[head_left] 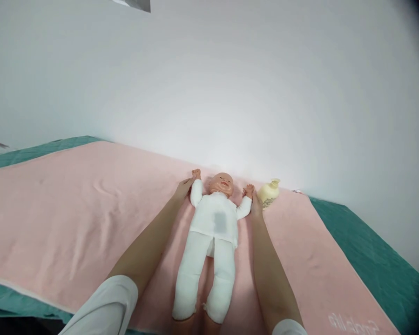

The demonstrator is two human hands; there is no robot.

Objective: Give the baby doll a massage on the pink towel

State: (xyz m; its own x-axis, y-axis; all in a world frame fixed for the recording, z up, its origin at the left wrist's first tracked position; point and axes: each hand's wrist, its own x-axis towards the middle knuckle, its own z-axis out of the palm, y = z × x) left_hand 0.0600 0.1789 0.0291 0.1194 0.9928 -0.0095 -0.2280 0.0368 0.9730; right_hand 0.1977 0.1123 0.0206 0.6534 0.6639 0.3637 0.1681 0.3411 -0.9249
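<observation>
A baby doll (214,214) in a white top and white trousers lies on its back on a pink cloth (132,200), its head toward the wall and both arms bent upward. My left hand (185,187) grips the doll's raised arm on the left, close to its wrist. On the other side, my right hand (256,204) closes on the doll's other forearm, just below its small hand. My fingertips are partly hidden on both sides. Right beside my right hand stands a pale yellow pump bottle (269,191) with dark print.
Under the pink cloth, a green cover (363,242) shows at the right, at the back left and along the front left edge. A white wall (212,83) rises directly behind the cloth.
</observation>
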